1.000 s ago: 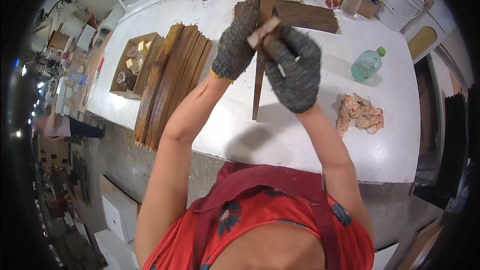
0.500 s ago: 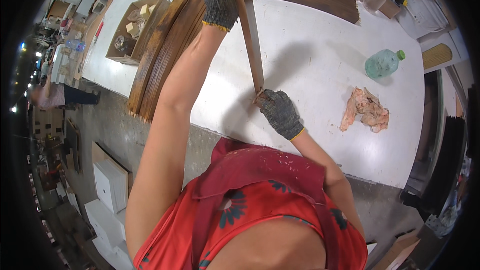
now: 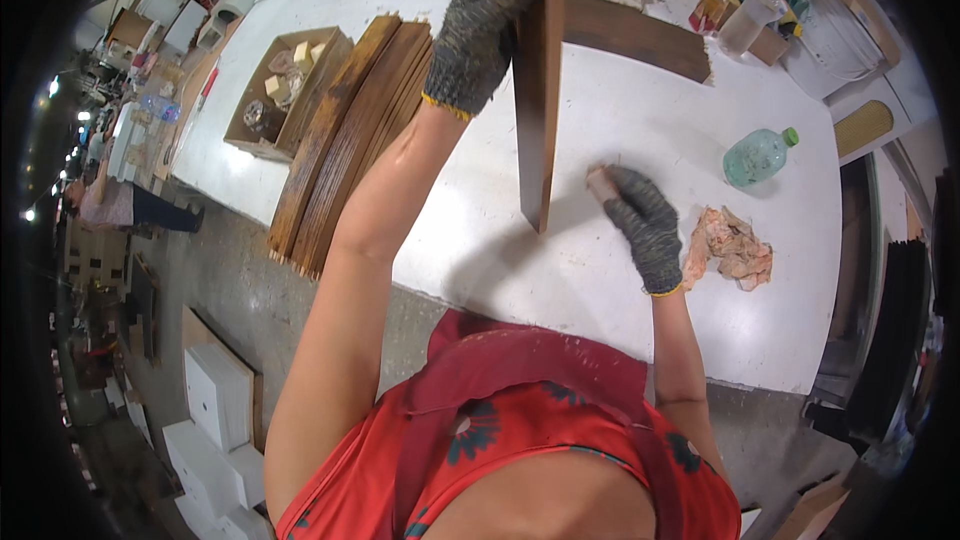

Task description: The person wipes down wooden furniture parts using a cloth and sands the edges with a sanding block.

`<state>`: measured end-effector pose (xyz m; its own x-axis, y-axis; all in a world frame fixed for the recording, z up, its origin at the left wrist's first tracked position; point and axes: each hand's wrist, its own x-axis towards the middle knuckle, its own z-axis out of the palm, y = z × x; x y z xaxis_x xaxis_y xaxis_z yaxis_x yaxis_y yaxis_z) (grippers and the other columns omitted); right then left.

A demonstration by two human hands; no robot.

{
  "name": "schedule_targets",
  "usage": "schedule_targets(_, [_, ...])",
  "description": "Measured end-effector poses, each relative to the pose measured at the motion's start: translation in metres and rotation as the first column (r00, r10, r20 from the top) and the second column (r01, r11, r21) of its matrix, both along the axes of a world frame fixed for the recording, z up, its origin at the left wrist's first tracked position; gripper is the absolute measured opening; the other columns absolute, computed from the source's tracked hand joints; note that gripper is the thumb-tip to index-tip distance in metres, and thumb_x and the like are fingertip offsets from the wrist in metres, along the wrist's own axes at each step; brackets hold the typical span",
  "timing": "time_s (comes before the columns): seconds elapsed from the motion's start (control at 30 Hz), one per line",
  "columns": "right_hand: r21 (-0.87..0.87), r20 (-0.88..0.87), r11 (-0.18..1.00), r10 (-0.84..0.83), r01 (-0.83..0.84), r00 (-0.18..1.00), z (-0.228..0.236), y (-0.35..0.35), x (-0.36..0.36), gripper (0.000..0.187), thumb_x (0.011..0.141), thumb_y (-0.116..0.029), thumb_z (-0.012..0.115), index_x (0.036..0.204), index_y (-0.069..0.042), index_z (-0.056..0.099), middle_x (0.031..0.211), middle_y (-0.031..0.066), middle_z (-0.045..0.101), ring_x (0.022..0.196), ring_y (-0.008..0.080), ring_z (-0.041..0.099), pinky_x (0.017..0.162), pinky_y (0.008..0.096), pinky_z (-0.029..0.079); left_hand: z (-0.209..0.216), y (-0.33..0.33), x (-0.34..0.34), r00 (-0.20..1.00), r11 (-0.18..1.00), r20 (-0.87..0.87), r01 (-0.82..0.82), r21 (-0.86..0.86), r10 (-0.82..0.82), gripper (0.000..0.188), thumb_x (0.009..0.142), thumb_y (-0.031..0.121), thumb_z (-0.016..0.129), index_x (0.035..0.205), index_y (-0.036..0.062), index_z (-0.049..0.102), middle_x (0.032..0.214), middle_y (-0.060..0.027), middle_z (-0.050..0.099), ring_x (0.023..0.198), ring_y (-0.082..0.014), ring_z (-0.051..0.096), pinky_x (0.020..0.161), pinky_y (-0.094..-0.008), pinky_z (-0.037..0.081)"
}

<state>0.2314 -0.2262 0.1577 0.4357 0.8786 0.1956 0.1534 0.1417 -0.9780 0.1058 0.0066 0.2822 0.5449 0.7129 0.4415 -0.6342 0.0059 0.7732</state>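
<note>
My left hand [image 3: 478, 38], in a dark grey knitted glove with a yellow cuff, grips a long brown wooden board [image 3: 540, 90] by its upper part. The board stands on edge, its lower end above the white tabletop [image 3: 470, 200]; whether that end touches is unclear. My right hand [image 3: 645, 225], gloved the same way, is closed on a small pinkish-brown piece [image 3: 600, 183], whose kind I cannot make out. This hand is apart from the board, to its right. Beside it lies a crumpled pinkish cloth [image 3: 735, 248].
Brown boards [image 3: 345, 150] lie stacked at the left, beside a cardboard box [image 3: 285, 90] of small blocks. Another board [image 3: 635, 35] lies at the back. A green bottle [image 3: 757, 157] and more bottles [image 3: 745, 20] are at the right. Another person [image 3: 120, 195] stands far left.
My right hand has come away from the board's lower end and moved right with the small piece. The board has turned to show more of its broad face, still in my left hand.
</note>
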Motion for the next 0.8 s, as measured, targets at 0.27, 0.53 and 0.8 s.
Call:
schedule_targets(0.27, [0.720, 0.440, 0.665, -0.657, 0.196, 0.612, 0.159, 0.055, 0.025, 0.038, 0.082, -0.009, 0.072, 0.120, -0.008, 0.063, 0.119, 0.0088, 0.061, 0.106, 0.0208, 0.059, 0.084, 0.0302, 0.053, 0.019, -0.042, 0.017, 0.971, 0.984, -0.198, -0.105, 0.145, 0.133, 0.041, 0.088, 0.020, 0.068, 0.122, 0.0015, 0.056, 0.107, -0.0073, 0.064, 0.095, -0.0132, 0.059, 0.084, -0.0283, 0.049])
schedule_targets(0.53, [0.867, 0.459, 0.498, -0.807, 0.011, 0.372, 0.185, 0.103, 0.033, 0.043, 0.076, -0.002, 0.073, 0.118, -0.003, 0.063, 0.121, 0.0162, 0.057, 0.111, 0.0315, 0.055, 0.096, 0.0400, 0.046, 0.016, -0.065, 0.027, 0.978, 0.980, -0.120, -0.158, 0.120, 0.172, 0.037, 0.092, 0.018, 0.063, 0.125, 0.0014, 0.055, 0.109, -0.0054, 0.063, 0.095, -0.0121, 0.058, 0.085, -0.0260, 0.048])
schedule_targets(0.8, [0.617, 0.709, 0.787, -0.557, 0.003, 0.433, 0.071, 0.082, 0.006, 0.047, 0.073, -0.008, 0.070, 0.118, -0.013, 0.061, 0.114, 0.0139, 0.059, 0.097, 0.0320, 0.057, 0.084, 0.0433, 0.044, -0.019, -0.017, 0.024, 0.939, 0.898, -0.012, -0.325, 0.296, 0.344, 0.029, 0.093, 0.002, 0.053, 0.122, 0.0033, 0.060, 0.127, -0.0153, 0.055, 0.115, -0.0246, 0.055, 0.100, -0.0344, 0.044])
